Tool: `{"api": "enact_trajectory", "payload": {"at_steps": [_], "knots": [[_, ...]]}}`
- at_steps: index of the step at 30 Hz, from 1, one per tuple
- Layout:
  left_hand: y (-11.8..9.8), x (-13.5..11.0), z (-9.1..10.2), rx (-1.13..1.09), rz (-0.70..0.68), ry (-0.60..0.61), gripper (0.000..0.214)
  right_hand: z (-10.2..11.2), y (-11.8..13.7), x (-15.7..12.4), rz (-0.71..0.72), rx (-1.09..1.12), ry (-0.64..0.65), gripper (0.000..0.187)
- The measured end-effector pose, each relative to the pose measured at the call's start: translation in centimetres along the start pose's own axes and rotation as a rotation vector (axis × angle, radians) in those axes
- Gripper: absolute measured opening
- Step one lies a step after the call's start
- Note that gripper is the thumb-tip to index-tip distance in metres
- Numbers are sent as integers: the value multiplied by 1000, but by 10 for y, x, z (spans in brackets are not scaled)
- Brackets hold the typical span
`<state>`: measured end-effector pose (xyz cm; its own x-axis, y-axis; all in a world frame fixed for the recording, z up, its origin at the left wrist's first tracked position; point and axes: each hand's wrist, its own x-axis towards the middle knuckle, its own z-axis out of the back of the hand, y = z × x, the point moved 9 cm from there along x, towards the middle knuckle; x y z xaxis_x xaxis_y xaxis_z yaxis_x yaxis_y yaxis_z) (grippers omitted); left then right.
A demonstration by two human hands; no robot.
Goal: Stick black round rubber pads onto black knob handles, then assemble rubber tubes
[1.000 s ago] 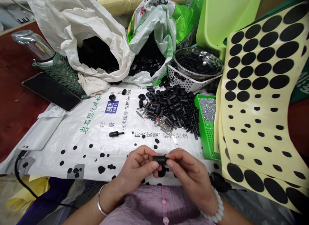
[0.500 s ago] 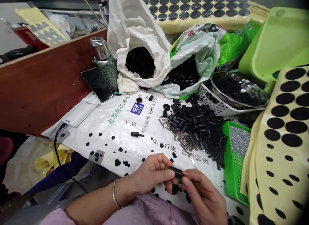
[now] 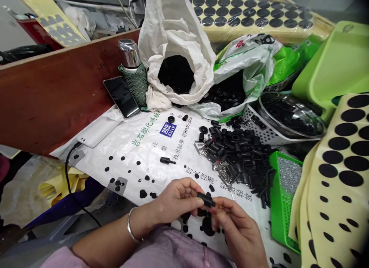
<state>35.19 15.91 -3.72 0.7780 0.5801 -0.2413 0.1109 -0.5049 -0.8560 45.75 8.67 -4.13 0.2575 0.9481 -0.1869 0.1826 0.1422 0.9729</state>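
My left hand (image 3: 175,201) and my right hand (image 3: 238,229) meet low in the view, both pinching a small black plastic sleeve (image 3: 205,199) between thumbs and fingertips. They hover over a white printed sack (image 3: 144,153) spread on the table. Further back on the sack lies a pile of black sleeves and metal clips (image 3: 236,156). One assembled black plug with a metal tip (image 3: 167,160) lies alone on the sack, left of the pile.
A green mesh tray of small silver parts (image 3: 284,199) stands at right, beside yellow sheets with black round stickers (image 3: 337,176). Behind are open bags of black parts (image 3: 178,60), a steel bowl (image 3: 291,114) in a white basket, a phone (image 3: 122,97), a flask (image 3: 132,72), a power bank (image 3: 98,131).
The view has swung left and up, showing more of the red-brown table and the floor. Both hands stay on the black sleeve, now tilted with its right end lower.
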Motion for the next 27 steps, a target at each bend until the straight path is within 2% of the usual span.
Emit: {"api": "enact_trajectory", "payload": {"at_steps": [5, 9, 11, 16, 20, 22, 24, 27], "knots": [[-22, -6, 39, 158, -67, -185, 27, -1, -4, 16, -44, -20, -17, 23], [-20, -9, 46, 255, -60, -197, 24, -6, 0, 21, -53, -72, -67, 25], [-22, -10, 48, 467, -116, -237, 22, -9, 6, 21, -25, -117, -67, 26], [-46, -22, 43, 1240, -421, -389, 23, -6, 13, 19, 37, -254, -92, 25], [-70, -30, 49, 1516, -579, -500, 30, -2, 12, 19, 73, -302, -93, 23], [-77, -26, 58, 1634, -577, -529, 32, -2, 12, 18, 98, -314, -86, 22], [-79, -17, 68, 1704, -541, -503, 30, -2, 13, 18, 132, -340, -86, 20], [-81, -8, 79, 1675, -517, -463, 23, -3, 17, 17, 189, -390, -87, 13]]}}
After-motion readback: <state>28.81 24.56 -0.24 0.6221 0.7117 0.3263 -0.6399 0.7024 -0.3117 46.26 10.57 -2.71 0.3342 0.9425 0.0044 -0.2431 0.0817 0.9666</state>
